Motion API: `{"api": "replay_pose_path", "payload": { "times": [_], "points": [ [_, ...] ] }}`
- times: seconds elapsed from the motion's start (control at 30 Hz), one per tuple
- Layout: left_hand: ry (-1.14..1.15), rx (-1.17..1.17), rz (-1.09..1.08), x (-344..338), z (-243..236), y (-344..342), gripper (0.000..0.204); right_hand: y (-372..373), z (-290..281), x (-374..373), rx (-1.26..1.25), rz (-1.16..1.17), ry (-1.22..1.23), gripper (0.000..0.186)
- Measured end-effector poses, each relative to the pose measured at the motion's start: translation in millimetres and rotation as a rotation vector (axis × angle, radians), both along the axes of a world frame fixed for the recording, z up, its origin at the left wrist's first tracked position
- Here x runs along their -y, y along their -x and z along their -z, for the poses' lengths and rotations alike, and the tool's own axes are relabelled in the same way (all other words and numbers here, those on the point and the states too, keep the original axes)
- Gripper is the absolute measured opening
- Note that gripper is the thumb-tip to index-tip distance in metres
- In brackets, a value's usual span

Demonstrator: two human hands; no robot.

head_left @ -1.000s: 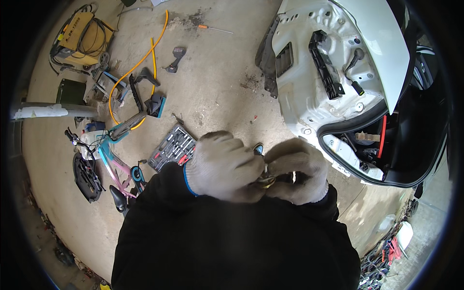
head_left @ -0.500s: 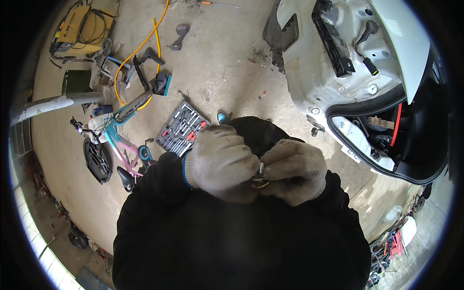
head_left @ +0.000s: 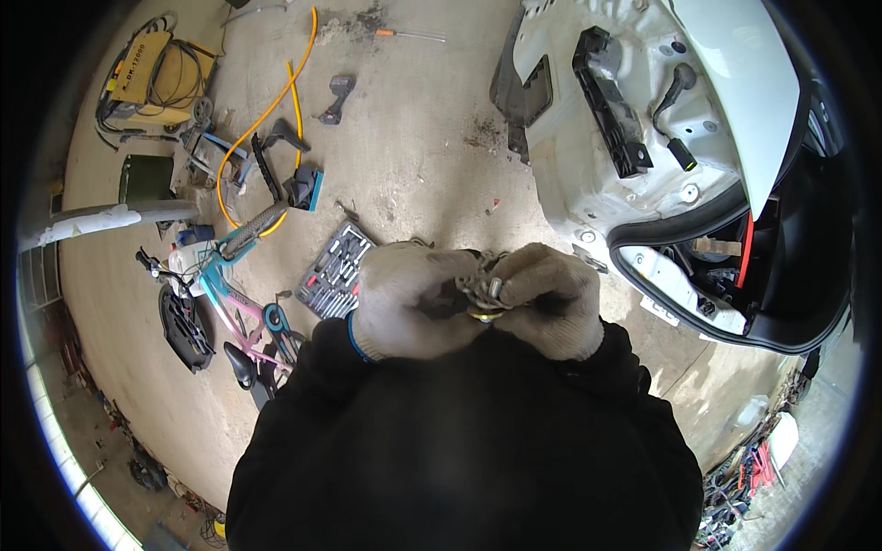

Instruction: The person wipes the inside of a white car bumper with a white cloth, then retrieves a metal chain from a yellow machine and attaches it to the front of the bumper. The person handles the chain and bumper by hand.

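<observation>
Close in front of my chest, my two gloved hands meet at the fingertips. My left hand (head_left: 409, 298) is closed, its dirty fingertips curled against a small metal part with a yellow, brass-like rim (head_left: 485, 315). My right hand (head_left: 554, 298) pinches from the other side, with a short silver metal cylinder (head_left: 496, 286) showing at its fingertips. The gloves partly hide these small pieces, so I cannot tell their exact kind or whether they are joined. Beyond my left hand, an open socket set (head_left: 338, 273) lies on the floor.
At right stands a white car body (head_left: 570, 174) with an open boot. A pink and blue bicycle (head_left: 230, 298), a black tray (head_left: 184, 331), a yellow hose (head_left: 266, 115) and a yellow machine (head_left: 152, 69) are at left. A cordless drill (head_left: 337, 98) and a screwdriver (head_left: 409, 35) lie farther off.
My hands have shifted slightly away from my chest and turned, so the silver cylinder and brass-like rim show more plainly. My left hand now covers part of the socket set.
</observation>
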State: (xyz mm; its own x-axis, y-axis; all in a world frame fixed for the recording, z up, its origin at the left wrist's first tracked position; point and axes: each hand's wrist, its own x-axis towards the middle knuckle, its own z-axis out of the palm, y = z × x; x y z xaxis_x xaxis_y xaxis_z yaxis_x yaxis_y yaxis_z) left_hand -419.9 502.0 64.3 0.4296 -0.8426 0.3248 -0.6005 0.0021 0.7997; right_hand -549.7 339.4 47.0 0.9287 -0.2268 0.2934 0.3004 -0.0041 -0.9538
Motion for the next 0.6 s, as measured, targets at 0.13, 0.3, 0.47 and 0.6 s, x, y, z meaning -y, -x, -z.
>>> {"api": "replay_pose_path", "payload": {
  "times": [0.13, 0.3, 0.47, 0.6],
  "points": [
    [0.029, -0.201, -0.166, -5.2, 7.4, 2.3, 0.051, -14.6, 1.6, -5.2, -0.074, 0.077, 0.035, 0.03],
    [0.043, -0.41, -0.318, -9.6, 18.2, 2.2, 0.047, -33.0, -1.1, -10.1, -0.287, 0.126, -0.042, 0.026],
    [0.076, -0.402, -0.399, -12.1, 27.2, 1.1, 0.042, -40.3, 0.3, -12.2, -0.41, 0.057, -0.216, 0.027],
    [0.168, -0.439, -0.388, -11.9, 34.5, -3.0, 0.032, -43.3, 4.8, -14.1, -0.356, 0.045, -0.157, 0.028]
  ]
}}
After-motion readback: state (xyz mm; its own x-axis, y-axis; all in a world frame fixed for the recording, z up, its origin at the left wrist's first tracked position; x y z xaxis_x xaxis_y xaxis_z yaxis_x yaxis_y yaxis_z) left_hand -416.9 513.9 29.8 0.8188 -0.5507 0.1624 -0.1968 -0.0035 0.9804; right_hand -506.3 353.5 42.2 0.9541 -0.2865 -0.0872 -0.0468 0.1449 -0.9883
